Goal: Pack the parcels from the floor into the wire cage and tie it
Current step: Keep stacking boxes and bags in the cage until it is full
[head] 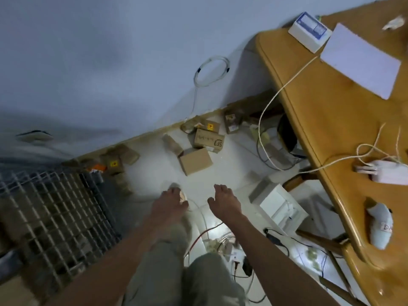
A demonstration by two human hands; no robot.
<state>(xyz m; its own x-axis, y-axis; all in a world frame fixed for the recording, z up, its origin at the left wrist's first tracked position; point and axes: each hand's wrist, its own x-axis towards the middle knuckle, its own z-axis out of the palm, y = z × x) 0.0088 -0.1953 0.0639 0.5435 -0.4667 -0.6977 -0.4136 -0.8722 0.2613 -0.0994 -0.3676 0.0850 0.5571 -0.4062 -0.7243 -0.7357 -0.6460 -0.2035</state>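
Observation:
Several brown cardboard parcels lie on the pale floor along the wall. A plain box [195, 161] sits nearest, a box marked with writing [208, 139] lies behind it, and a parcel with a yellow sticker [114, 165] rests by the cage. The wire cage [55, 208] stands at the left, its grid blurred, with brown parcels inside. My left hand [170, 203] and my right hand [224, 200] stretch forward side by side above the floor, fingers relaxed and holding nothing. Both hands are short of the plain box.
A wooden table [331, 133] fills the right side, carrying a white box [310, 32], a flat white panel [361, 61], cables and a charger. White boxes [278, 204] and a tangle of wires [223, 241] lie on the floor below my arms. A coiled cable [210, 71] hangs on the wall.

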